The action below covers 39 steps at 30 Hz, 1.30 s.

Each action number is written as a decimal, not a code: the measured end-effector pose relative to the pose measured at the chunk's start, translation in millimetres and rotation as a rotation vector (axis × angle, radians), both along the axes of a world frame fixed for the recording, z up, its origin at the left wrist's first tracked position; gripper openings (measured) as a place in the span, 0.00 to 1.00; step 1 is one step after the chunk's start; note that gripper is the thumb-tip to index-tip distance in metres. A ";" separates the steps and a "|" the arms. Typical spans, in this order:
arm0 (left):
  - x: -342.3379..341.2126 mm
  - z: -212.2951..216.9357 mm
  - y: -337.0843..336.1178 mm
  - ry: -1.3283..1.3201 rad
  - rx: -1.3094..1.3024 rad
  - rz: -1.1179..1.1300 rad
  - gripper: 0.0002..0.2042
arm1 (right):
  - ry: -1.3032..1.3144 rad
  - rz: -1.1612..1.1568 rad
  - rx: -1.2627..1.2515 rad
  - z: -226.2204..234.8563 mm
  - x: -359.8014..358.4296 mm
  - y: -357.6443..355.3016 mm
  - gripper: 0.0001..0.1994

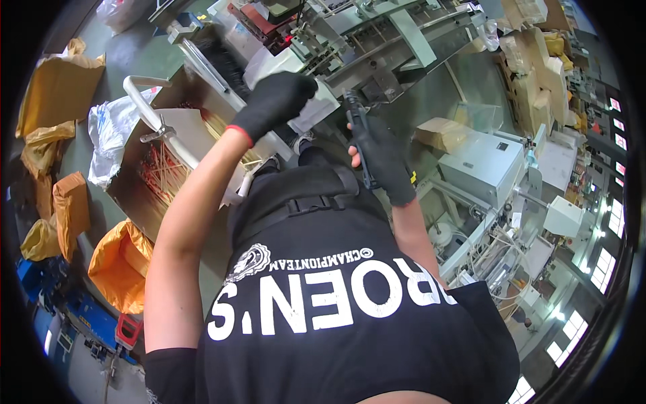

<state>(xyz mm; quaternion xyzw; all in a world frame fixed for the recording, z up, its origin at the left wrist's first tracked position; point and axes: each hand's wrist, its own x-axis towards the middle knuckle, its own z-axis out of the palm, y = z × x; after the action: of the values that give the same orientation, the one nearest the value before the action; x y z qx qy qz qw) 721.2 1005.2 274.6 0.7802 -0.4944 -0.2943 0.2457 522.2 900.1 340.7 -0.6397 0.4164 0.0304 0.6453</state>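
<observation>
My left hand (279,101), in a black glove with a red cuff, is raised in front of the machine (377,64) with its fingers curled closed. What it holds, if anything, is hidden. A pale flat panel (316,111) shows just beyond its fingers. My right hand (387,158), also in a black glove with bare fingertips showing, is wrapped round a long, dark, narrow tool (356,111). The tool's kind cannot be made out. It stands almost lengthwise in the hand, its upper end reaching toward the machine's edge.
Left of me, an open carton (128,178) holds many thin red and pale sticks (165,172); a white bent tube frame (151,114) crosses it. An orange sack (121,262) and brown paper sacks (57,101) lie further left. A grey metal cabinet (481,165) stands at right.
</observation>
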 end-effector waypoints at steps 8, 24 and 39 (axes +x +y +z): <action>-32.9 -26.4 -5.1 -0.075 0.075 0.374 0.13 | 0.017 0.178 0.004 -18.0 19.4 -19.4 0.13; 0.2 -42.2 -4.6 -0.072 0.013 0.375 0.10 | 0.080 0.247 -0.039 -31.0 40.3 -26.9 0.15; -6.8 -53.5 -6.8 0.221 -0.031 0.527 0.12 | 0.060 0.270 -0.031 -39.7 41.1 -29.4 0.18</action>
<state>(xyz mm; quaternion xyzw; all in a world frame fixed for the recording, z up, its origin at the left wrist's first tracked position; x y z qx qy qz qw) 714.4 998.3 221.1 0.8409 -0.2494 -0.2960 0.3781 563.2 870.7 301.0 -0.6986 0.3461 0.1298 0.6127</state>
